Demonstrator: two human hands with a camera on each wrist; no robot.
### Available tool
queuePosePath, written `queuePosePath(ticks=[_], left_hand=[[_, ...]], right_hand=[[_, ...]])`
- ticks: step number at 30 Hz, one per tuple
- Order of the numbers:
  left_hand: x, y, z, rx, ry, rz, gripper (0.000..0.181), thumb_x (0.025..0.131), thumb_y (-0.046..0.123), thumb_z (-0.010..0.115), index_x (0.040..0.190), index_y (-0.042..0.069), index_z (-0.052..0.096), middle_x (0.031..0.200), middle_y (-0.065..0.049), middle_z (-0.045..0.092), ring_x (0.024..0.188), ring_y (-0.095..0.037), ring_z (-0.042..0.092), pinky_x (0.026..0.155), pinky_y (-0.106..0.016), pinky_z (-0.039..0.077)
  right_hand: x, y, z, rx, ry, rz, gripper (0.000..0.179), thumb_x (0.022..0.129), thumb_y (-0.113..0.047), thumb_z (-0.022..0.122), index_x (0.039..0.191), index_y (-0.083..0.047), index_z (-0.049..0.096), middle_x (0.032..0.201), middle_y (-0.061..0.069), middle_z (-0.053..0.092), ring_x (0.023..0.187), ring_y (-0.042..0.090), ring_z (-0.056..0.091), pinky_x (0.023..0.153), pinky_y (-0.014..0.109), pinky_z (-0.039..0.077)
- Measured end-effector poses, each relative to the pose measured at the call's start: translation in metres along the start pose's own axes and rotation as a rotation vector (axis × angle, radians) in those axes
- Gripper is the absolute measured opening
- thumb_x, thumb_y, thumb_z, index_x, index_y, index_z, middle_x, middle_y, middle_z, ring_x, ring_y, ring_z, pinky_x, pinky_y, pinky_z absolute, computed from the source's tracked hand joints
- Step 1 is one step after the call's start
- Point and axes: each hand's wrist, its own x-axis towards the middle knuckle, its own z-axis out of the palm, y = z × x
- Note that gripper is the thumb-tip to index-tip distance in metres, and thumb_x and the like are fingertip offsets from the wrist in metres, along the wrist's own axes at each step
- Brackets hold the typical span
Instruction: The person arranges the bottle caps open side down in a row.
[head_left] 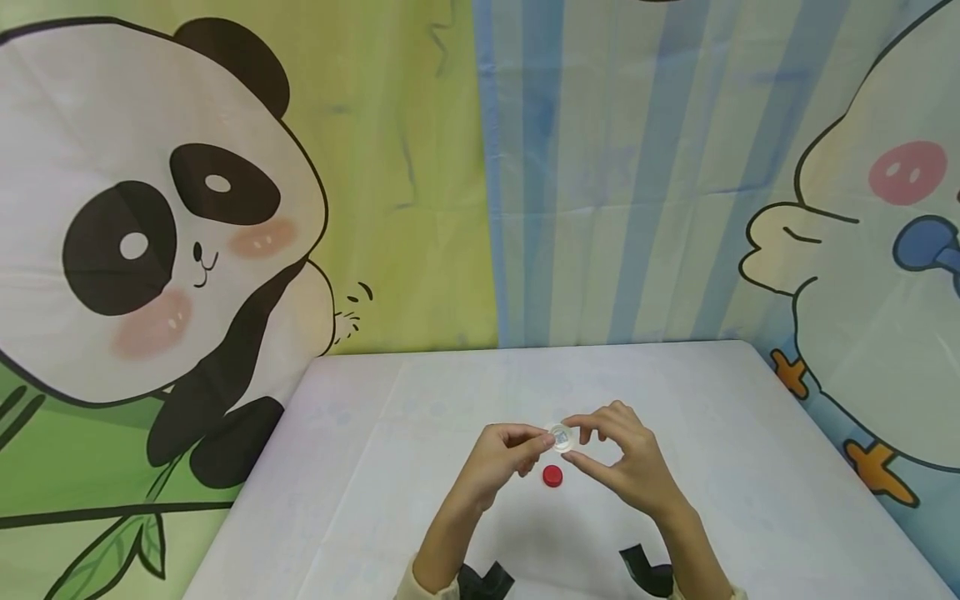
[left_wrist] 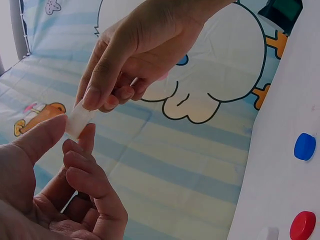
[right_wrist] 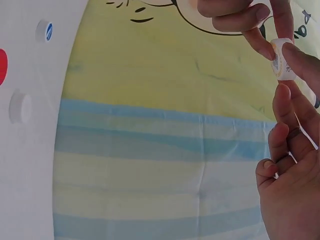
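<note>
Both hands hold one small white bottle cap (head_left: 562, 437) up above the white table. My left hand (head_left: 506, 458) pinches its left side between thumb and finger. On the opposite side, the thumb and forefinger of my right hand (head_left: 630, 458) grip it. In the right wrist view the cap (right_wrist: 284, 59) shows small print on its side and a yellowish ring on its face. Just below the hands, a red bottle cap (head_left: 552, 476) lies on the table.
The white table (head_left: 390, 500) carries more caps: a blue one (left_wrist: 305, 146) in the left wrist view, and a white one (right_wrist: 20, 106) and one with a blue face (right_wrist: 45, 31) in the right wrist view. Cartoon-printed curtains (head_left: 405, 250) stand behind the table.
</note>
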Motion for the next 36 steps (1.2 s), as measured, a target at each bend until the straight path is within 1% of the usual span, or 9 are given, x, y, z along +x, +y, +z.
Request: queuePosePath(ticks=[5,9,14,17,20,24,27,31,36], left_hand=[[0.000,0.004,-0.001,-0.022,-0.013,-0.026,0.028,0.082,0.026,0.065,0.090,-0.001,0.067,0.058,0.001,0.047,0.053,-0.010,0.040,0.052,-0.021,0.035],[-0.005,0.015,0.000,-0.013,-0.004,-0.034,0.025,0.083,0.021,0.064,0.091,-0.003,0.067,0.060,0.001,0.049,0.053,-0.010,0.040,0.051,-0.021,0.035],[-0.013,0.031,0.004,0.115,0.086,0.033,0.020,0.081,0.019,0.067,0.091,0.002,0.069,0.069,0.004,0.057,0.059,-0.007,0.045,0.053,-0.019,0.038],[-0.016,0.033,0.005,0.226,0.165,0.153,0.017,0.079,0.020,0.069,0.090,0.007,0.071,0.072,0.002,0.060,0.061,-0.007,0.047,0.053,-0.019,0.040],[-0.014,0.028,0.003,0.318,0.222,0.329,0.016,0.077,0.019,0.070,0.090,0.009,0.071,0.067,0.000,0.057,0.058,-0.007,0.045,0.050,-0.020,0.039],[-0.007,0.014,-0.002,0.451,0.237,0.613,0.016,0.076,0.019,0.071,0.089,0.010,0.071,0.063,0.003,0.053,0.055,-0.004,0.041,0.047,-0.018,0.038],[-0.002,0.007,-0.005,0.550,0.224,0.792,0.016,0.076,0.021,0.071,0.090,0.012,0.071,0.063,0.008,0.052,0.055,-0.002,0.040,0.047,-0.015,0.037],[-0.001,0.006,-0.007,0.612,0.207,0.933,0.017,0.075,0.020,0.072,0.091,0.013,0.071,0.064,0.009,0.054,0.058,-0.002,0.042,0.051,-0.011,0.038],[-0.001,0.007,-0.008,0.659,0.192,1.035,0.018,0.074,0.018,0.073,0.091,0.012,0.071,0.064,0.008,0.055,0.059,-0.005,0.046,0.057,-0.007,0.038]], right_hand=[[-0.007,0.014,0.006,0.007,0.001,-0.005,0.043,0.055,0.000,0.081,0.095,-0.008,0.067,0.073,-0.011,0.051,0.074,0.006,0.043,0.067,0.018,0.031],[-0.016,0.030,0.011,-0.012,-0.011,0.010,0.047,0.058,-0.007,0.082,0.101,-0.015,0.066,0.076,-0.015,0.051,0.076,0.004,0.043,0.067,0.019,0.032],[-0.023,0.037,0.013,-0.009,-0.056,0.068,0.048,0.064,-0.018,0.081,0.109,-0.020,0.063,0.079,-0.016,0.051,0.078,0.003,0.042,0.065,0.019,0.033],[-0.025,0.038,0.012,0.019,-0.101,0.132,0.045,0.068,-0.022,0.078,0.109,-0.021,0.062,0.080,-0.015,0.052,0.078,0.003,0.042,0.063,0.019,0.035],[-0.024,0.037,0.012,0.055,-0.139,0.193,0.038,0.071,-0.020,0.076,0.106,-0.021,0.062,0.082,-0.012,0.054,0.079,0.003,0.044,0.061,0.020,0.038],[-0.020,0.032,0.010,0.143,-0.166,0.242,0.027,0.076,-0.009,0.071,0.101,-0.016,0.064,0.085,-0.006,0.059,0.078,0.009,0.046,0.062,0.023,0.040],[-0.014,0.023,0.006,0.221,-0.191,0.273,0.022,0.079,-0.002,0.065,0.099,-0.012,0.064,0.083,-0.003,0.059,0.077,0.012,0.047,0.063,0.025,0.041],[-0.010,0.016,0.003,0.278,-0.221,0.295,0.020,0.082,0.001,0.059,0.096,-0.011,0.065,0.082,-0.004,0.058,0.075,0.008,0.046,0.062,0.028,0.038],[-0.016,0.027,0.006,0.347,-0.236,0.291,0.025,0.083,0.005,0.056,0.100,-0.011,0.065,0.087,-0.002,0.060,0.077,0.009,0.048,0.063,0.031,0.037]])
